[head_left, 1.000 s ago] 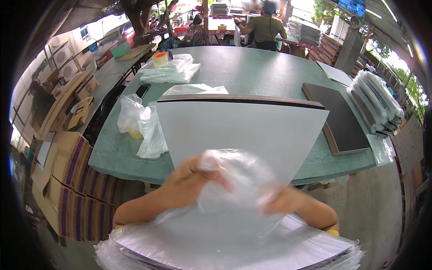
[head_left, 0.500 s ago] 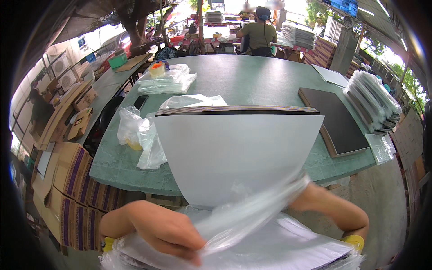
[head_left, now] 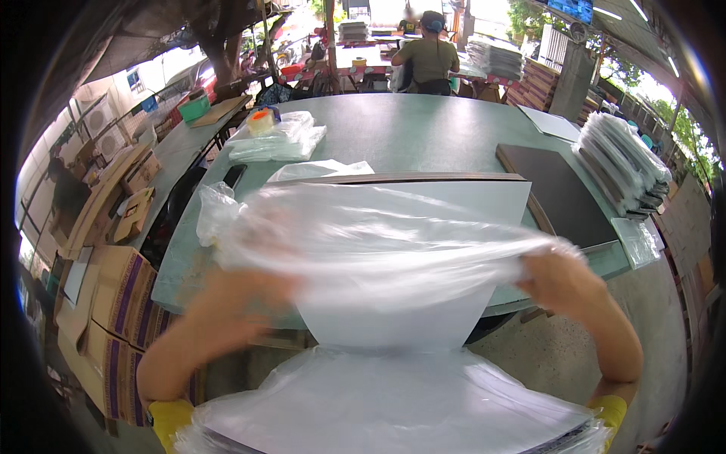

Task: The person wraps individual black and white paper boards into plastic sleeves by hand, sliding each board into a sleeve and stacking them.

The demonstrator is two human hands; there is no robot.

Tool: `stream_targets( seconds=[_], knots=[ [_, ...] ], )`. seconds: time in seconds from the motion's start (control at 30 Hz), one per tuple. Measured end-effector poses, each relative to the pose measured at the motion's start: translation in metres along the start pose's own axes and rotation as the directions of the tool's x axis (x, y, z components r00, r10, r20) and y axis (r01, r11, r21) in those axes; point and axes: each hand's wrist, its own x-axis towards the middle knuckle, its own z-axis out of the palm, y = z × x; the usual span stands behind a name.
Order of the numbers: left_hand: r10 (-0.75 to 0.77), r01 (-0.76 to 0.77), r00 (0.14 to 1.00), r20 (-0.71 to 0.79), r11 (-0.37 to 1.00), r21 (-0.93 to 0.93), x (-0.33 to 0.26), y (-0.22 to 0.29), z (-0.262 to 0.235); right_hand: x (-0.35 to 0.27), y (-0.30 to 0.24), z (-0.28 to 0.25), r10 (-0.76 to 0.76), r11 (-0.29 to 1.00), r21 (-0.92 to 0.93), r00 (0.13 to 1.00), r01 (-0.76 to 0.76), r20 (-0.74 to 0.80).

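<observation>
A clear plastic bag (head_left: 393, 250) stretches between my two hands, smeared by motion, over the front of a stack of white-faced boards (head_left: 393, 321). My left hand (head_left: 261, 284) grips its left end, the fingers blurred and partly behind the film. At the right end my right hand (head_left: 556, 280) is closed on the bag's edge. The boards stand at the near table edge, their far edges showing as a dark layered strip. Closest to me, between my forearms, lies a pile of plastic-wrapped white sheets (head_left: 393, 401).
On the green table (head_left: 378, 132) are a dark board stack (head_left: 563, 193), plastic-wrapped packs (head_left: 624, 163), folded plastic with a tape roll (head_left: 261, 121) on it, and a phone (head_left: 235, 175). Cardboard boxes (head_left: 113, 333) stand at lower left. Another person (head_left: 429, 60) sits farther back.
Both hands have risen and moved forward, my left hand most. The plastic bag, earlier slanting low above the wrapped pile, now spreads wide across the upper part of the white boards.
</observation>
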Motion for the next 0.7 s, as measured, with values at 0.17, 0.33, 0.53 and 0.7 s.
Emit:
stream_targets(
  seconds=[0.17, 0.33, 0.53, 0.7],
  knots=[
    [0.512, -0.502, 0.678, 0.527, 0.847, -0.178, -0.015, 0.052, 0.024, 0.02, 0.042, 0.042, 0.039, 0.837, 0.511, 0.91, 0.195, -0.412],
    [-0.067, 0.055, 0.998, -0.003, 0.797, 0.601, 0.003, -0.027, 0.03, -0.009, 0.004, 0.089, -0.336, 0.942, -0.098, 0.902, 0.321, -0.272],
    [-0.165, -0.008, 0.704, 0.691, 0.971, 0.24, -0.029, -0.024, 0.057, -0.012, 0.008, -0.025, -0.041, 0.781, 0.451, 0.756, 0.432, -0.653],
    [-0.324, 0.243, 0.946, 0.006, 0.697, -0.674, -0.024, -0.052, -0.012, 0.014, 0.056, -0.013, 0.334, 0.816, 0.517, 0.519, 0.259, -0.787]
  ],
)
